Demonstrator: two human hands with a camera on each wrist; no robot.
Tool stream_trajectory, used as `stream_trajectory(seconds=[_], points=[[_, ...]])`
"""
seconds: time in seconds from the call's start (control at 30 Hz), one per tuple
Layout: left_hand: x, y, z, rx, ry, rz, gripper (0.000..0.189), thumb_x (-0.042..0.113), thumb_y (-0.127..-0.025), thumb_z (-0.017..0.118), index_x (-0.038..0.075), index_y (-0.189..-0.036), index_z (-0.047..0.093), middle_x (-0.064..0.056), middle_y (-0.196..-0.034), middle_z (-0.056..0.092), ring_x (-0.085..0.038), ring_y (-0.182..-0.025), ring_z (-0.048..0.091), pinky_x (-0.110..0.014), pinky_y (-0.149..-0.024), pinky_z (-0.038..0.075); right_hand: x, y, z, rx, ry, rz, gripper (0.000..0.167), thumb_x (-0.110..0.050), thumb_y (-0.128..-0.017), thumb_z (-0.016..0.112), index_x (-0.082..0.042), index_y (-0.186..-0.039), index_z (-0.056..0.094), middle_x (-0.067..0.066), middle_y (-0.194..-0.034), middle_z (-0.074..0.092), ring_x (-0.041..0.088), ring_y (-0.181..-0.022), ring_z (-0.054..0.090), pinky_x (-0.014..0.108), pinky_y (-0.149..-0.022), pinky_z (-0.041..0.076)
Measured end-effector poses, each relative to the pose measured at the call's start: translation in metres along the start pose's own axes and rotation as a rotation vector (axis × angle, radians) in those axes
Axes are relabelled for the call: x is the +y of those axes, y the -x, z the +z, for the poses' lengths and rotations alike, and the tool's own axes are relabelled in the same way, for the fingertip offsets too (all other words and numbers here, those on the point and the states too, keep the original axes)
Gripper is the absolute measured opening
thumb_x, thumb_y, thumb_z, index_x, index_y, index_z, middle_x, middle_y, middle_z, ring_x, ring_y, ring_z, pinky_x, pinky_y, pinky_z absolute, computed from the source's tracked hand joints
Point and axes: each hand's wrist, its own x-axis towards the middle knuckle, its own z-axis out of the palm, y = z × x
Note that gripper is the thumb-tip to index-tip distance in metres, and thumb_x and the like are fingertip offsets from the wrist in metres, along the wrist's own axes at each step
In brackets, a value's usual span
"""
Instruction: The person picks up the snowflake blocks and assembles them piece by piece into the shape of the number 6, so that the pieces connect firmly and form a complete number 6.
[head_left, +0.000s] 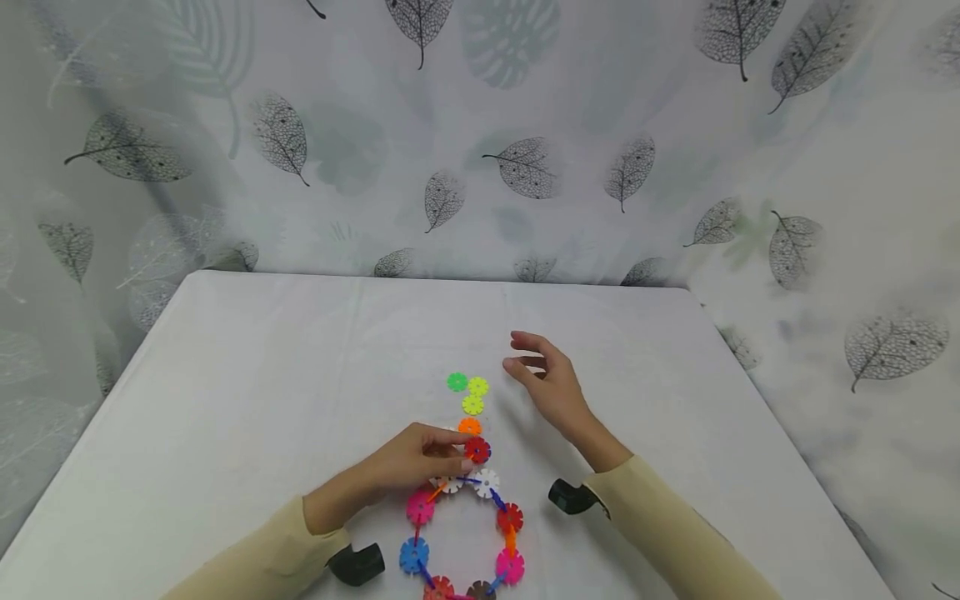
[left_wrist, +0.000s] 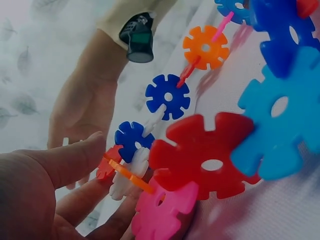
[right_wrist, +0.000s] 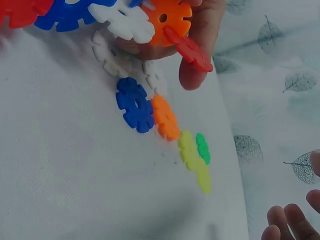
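Note:
My left hand (head_left: 416, 457) pinches notched plastic discs at the top of a ring of interlocked discs. A red disc (head_left: 478, 451) shows at its fingertips in the head view. In the right wrist view, that red disc (right_wrist: 190, 50) slots into an orange disc (right_wrist: 167, 22) held by the fingers, with a white disc (right_wrist: 125, 21) beside it. The ring's chain runs through pink (head_left: 511, 566), blue (head_left: 413, 555) and other colours. My right hand (head_left: 551, 379) is raised over the table beyond the ring, fingers loosely bent, holding nothing.
Loose discs lie beyond the left hand: a green one (head_left: 457, 382), two yellow ones (head_left: 472, 404) and an orange one (head_left: 469, 426). A blue disc (right_wrist: 135, 105) lies near them. The white-covered table (head_left: 247, 400) ends at a leaf-patterned curtain (head_left: 345, 167).

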Motion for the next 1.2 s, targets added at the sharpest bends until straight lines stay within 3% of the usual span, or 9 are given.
stream_trajectory(seconds=[0.17, 0.33, 0.5, 0.63, 1.2], points=[[-0.001, 0.0, 0.0, 0.0, -0.022, -0.003, 0.048, 0.022, -0.094, 0.074, 0.008, -0.138, 0.063, -0.001, -0.098, 0.071, -0.017, -0.079, 0.062, -0.029, -0.067, 0.053, 0.01, -0.003, 0.006, -0.055, 0.1, 0.036, 0.043, -0.031, -0.098, 0.069, -0.017, -0.138, 0.062, 0.008, -0.129, 0.064, 0.025, -0.111, 0.062, 0.044, -0.093, 0.053], [-0.003, 0.0, 0.0, -0.005, -0.028, 0.012, 0.047, 0.023, -0.094, 0.075, 0.01, -0.138, 0.064, -0.001, -0.099, 0.072, -0.018, -0.08, 0.065, -0.027, -0.068, 0.054, 0.019, -0.002, 0.014, -0.125, 0.222, 0.072, 0.033, -0.029, -0.095, 0.073, -0.017, -0.126, 0.072, -0.002, -0.113, 0.068, 0.02, -0.099, 0.062, 0.035, -0.077, 0.055], [-0.003, 0.001, -0.001, -0.008, -0.003, 0.017, 0.048, 0.022, -0.094, 0.075, 0.01, -0.139, 0.063, -0.003, -0.101, 0.073, -0.018, -0.083, 0.068, -0.028, -0.069, 0.056, 0.024, -0.003, 0.023, -0.18, 0.337, 0.033, 0.023, -0.029, -0.089, 0.08, -0.02, -0.11, 0.078, -0.006, -0.1, 0.066, 0.015, -0.084, 0.057, 0.03, -0.069, 0.051], [-0.001, 0.002, -0.002, -0.002, 0.003, 0.033, 0.048, 0.02, -0.094, 0.075, 0.008, -0.139, 0.063, -0.004, -0.102, 0.074, -0.018, -0.083, 0.068, -0.029, -0.07, 0.057, 0.022, -0.005, 0.028, -0.217, 0.435, -0.002, 0.025, -0.033, -0.084, 0.085, -0.023, -0.106, 0.079, -0.007, -0.098, 0.063, 0.015, -0.081, 0.054, 0.03, -0.069, 0.049], [-0.002, 0.005, -0.004, 0.011, 0.023, 0.029, 0.049, 0.019, -0.094, 0.074, 0.004, -0.139, 0.062, -0.006, -0.101, 0.074, -0.017, -0.08, 0.067, -0.033, -0.067, 0.058, 0.011, -0.009, 0.031, -0.303, 0.447, 0.041, 0.024, -0.024, -0.082, 0.087, -0.021, -0.105, 0.079, -0.005, -0.098, 0.063, 0.017, -0.084, 0.054, 0.03, -0.072, 0.049]])
